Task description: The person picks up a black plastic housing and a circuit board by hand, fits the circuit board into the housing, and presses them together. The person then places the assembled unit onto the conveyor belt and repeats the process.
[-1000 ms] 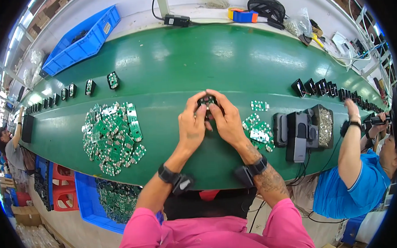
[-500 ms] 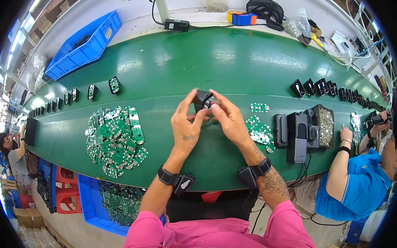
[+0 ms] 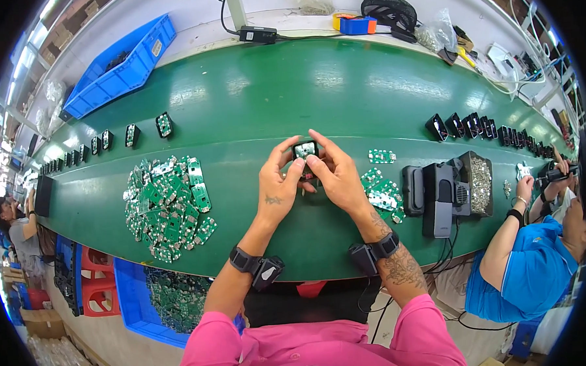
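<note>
Above the middle of the green bench (image 3: 257, 106), both my hands hold a small black plastic housing (image 3: 296, 147) with a green circuit board (image 3: 306, 151) in its opening. My left hand (image 3: 277, 187) grips the housing's left side and my right hand (image 3: 339, 181) its right side. Both thumbs press on the near part of the board; the fingertips beneath are partly hidden. A large heap of green circuit boards (image 3: 166, 208) lies to the left. Closer to my right hand are a smaller pile of boards (image 3: 382, 195) and a single board (image 3: 382, 156).
Housings with boards (image 3: 164, 125) stand in a row at left; black housings (image 3: 436, 127) line the right. Right of the small pile are a dark grey device (image 3: 436, 199) and a bin of small metal parts (image 3: 481, 184). A co-worker in blue (image 3: 525, 264) sits at right. A blue crate (image 3: 121, 66) stands far left.
The housing has turned so its opening with the board now faces up toward me. My thumbs have come together onto the board. The co-worker's hand at right has shifted.
</note>
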A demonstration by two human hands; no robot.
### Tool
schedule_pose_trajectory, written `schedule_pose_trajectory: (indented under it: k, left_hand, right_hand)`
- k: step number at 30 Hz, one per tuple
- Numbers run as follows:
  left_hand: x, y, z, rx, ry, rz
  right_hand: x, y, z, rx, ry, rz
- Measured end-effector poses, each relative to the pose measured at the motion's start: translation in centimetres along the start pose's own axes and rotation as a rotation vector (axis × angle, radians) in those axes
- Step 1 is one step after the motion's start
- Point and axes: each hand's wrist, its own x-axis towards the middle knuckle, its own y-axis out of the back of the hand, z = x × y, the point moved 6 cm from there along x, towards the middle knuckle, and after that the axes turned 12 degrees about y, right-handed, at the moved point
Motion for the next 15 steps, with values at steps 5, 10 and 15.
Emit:
schedule_pose_trajectory:
  k: [5,10,15]
  left_hand:
    - [-0.2,-0.3,-0.2,0.025,-0.026,0.008]
    - [-0.4,-0.1,0.1,0.138,-0.090,0.053]
    - [-0.7,-0.4,0.6,0.227,-0.085,0.069]
  right_hand:
    - [0.0,0.1,-0.7,-0.073,0.036,-0.038]
    - [0.2,-0.2,-1.1,-0.076,0.127,-0.024]
    - [0.1,-0.1,-2.4,-0.160,0.148,-0.041]
